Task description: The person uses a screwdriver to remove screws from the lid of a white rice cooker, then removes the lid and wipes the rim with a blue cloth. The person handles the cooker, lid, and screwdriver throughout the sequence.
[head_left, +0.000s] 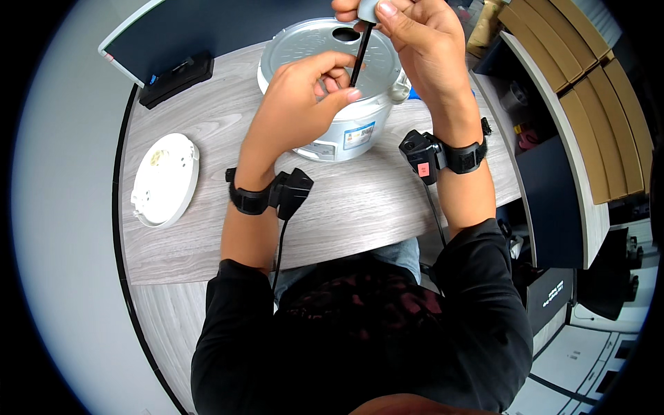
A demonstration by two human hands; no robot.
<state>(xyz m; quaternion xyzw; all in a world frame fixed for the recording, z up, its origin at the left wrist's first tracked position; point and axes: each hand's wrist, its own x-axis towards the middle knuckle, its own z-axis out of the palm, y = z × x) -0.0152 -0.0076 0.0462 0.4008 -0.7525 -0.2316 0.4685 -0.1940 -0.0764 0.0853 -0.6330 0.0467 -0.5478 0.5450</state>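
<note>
In my right hand [422,31] is a screwdriver [362,52] with a grey handle and a long black shaft, held upright at the top of the view. My left hand [301,97] is closed round the shaft's lower end, thumb and curled fingers close together. The tip and anything small beside it are hidden there. Below both hands stands a white rice cooker [366,111] with a label on its side. Its top is a round silver metal plate [297,48] with a dark round hole near the far edge.
A round white plastic cover [168,183] lies on the table at the left. Behind it, a black case [176,79] rests against a dark partition [214,28]. Cardboard boxes [598,128] stand on a shelf unit at the right. Wrist-worn devices with cables hang from both my forearms.
</note>
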